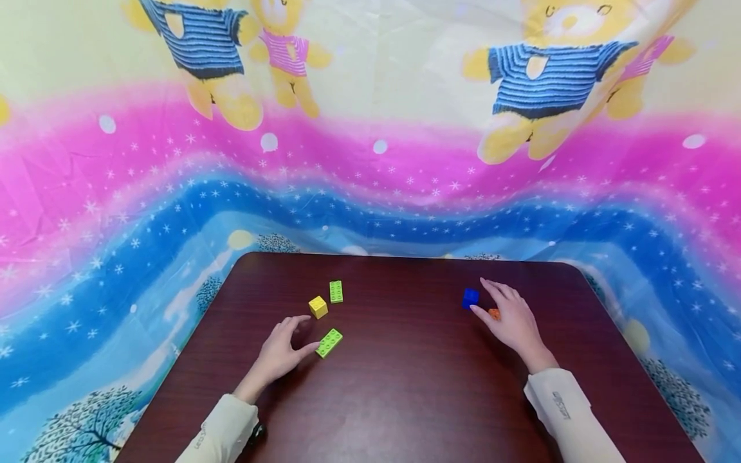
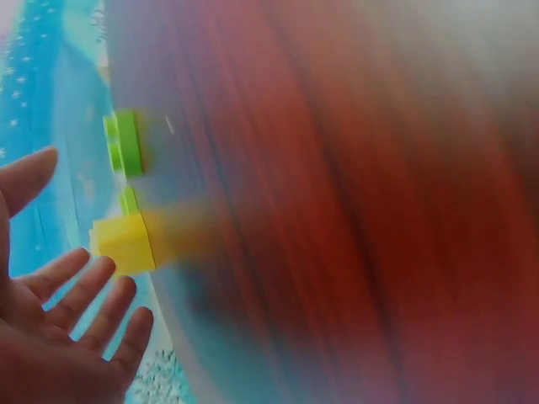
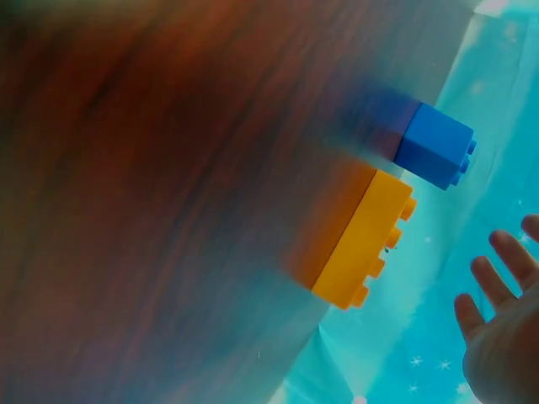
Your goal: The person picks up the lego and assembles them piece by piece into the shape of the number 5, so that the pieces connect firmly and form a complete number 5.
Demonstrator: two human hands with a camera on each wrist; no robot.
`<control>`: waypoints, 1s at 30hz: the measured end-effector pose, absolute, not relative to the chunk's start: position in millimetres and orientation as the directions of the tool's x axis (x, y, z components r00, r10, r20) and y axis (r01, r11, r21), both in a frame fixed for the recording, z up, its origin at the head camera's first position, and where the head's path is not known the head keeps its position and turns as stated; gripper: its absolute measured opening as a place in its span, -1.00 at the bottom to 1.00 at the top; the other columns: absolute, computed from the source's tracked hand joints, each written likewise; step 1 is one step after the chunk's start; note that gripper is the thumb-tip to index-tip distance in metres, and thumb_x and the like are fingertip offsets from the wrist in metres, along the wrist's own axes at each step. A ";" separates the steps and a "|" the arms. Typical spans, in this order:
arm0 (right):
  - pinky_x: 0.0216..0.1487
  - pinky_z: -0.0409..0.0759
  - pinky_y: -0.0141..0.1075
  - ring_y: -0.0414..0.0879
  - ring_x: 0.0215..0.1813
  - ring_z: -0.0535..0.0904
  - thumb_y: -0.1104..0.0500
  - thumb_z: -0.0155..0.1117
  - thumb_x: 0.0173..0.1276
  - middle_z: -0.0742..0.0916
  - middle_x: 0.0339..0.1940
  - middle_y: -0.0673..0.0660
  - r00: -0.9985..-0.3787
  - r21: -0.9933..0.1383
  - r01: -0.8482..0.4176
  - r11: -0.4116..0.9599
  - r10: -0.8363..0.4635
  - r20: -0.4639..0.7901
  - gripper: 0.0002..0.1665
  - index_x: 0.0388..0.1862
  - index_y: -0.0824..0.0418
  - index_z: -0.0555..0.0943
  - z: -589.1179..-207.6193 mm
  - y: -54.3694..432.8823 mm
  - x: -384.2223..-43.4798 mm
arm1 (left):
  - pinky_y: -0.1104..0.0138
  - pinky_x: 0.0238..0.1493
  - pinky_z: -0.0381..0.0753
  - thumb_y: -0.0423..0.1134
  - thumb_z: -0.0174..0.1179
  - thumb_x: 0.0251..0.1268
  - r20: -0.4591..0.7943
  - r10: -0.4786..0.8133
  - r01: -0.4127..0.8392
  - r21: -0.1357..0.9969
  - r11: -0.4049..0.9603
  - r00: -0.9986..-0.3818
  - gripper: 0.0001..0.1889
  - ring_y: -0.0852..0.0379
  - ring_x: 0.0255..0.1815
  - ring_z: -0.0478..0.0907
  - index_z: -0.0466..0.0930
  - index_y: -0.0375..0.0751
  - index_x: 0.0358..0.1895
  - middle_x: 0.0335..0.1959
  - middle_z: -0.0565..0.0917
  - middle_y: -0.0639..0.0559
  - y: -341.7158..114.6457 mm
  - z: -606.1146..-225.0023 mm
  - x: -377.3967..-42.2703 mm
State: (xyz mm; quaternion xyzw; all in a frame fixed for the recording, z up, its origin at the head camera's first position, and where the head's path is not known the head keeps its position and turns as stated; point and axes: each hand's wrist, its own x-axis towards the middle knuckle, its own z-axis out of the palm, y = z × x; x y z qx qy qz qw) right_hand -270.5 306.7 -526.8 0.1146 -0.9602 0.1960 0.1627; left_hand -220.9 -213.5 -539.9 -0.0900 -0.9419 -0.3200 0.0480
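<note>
My left hand [image 1: 279,350] reaches over the left part of the table, fingers spread and holding nothing. Its thumb tip comes right up to a bright green studded brick [image 1: 329,343], while its fingers point toward a yellow brick [image 1: 318,307]. A second green brick [image 1: 336,291] lies just behind the yellow one. On the right side, my right hand [image 1: 514,321] hovers with thumb and fingers apart. It partly covers an orange brick [image 1: 494,314], which the right wrist view shows whole as a long studded brick [image 3: 362,240]. By its thumb and fingertips sits a blue brick [image 1: 470,298].
The dark brown wooden table [image 1: 393,386] has rounded far corners. Behind and around it hangs a printed curtain [image 1: 376,161] with bears and snowflakes. A small dark object [image 1: 258,434] shows by the left sleeve.
</note>
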 end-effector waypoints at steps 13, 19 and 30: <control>0.33 0.46 0.34 0.33 0.36 0.43 -0.02 0.37 0.48 0.54 0.35 0.36 -0.953 -0.471 -0.249 0.847 -0.126 0.276 -0.21 0.57 0.20 0.36 -524.5 298.4 -291.5 | 0.07 0.08 0.59 -0.16 0.55 0.16 0.090 0.131 0.155 0.727 0.669 -0.987 -0.43 -0.02 -0.02 0.58 0.58 -0.27 0.20 0.01 0.64 -0.09 -196.0 -545.8 -218.9; 0.38 0.43 0.33 0.34 0.37 0.46 0.00 0.36 0.49 0.56 0.34 0.37 -0.971 -0.507 -0.210 0.836 -0.118 0.208 -0.24 0.55 0.25 0.38 -531.6 295.5 -301.9 | 0.14 0.02 0.59 -0.21 0.60 0.06 0.073 0.134 0.143 0.754 0.641 -0.988 -0.45 0.04 -0.09 0.56 0.60 -0.30 0.11 -0.06 0.63 -0.09 -193.9 -547.1 -221.2; 0.31 0.49 0.34 0.40 0.31 0.49 0.10 0.30 0.53 0.56 0.33 0.42 -0.980 -0.484 -0.185 0.855 -0.125 0.155 -0.41 0.45 0.29 0.50 -537.7 297.5 -307.0 | 0.18 -0.02 0.59 -0.33 0.63 -0.02 0.088 0.161 0.175 0.714 0.677 -0.983 -0.48 0.05 -0.14 0.57 0.58 -0.25 0.02 -0.13 0.62 -0.06 -186.9 -550.3 -223.2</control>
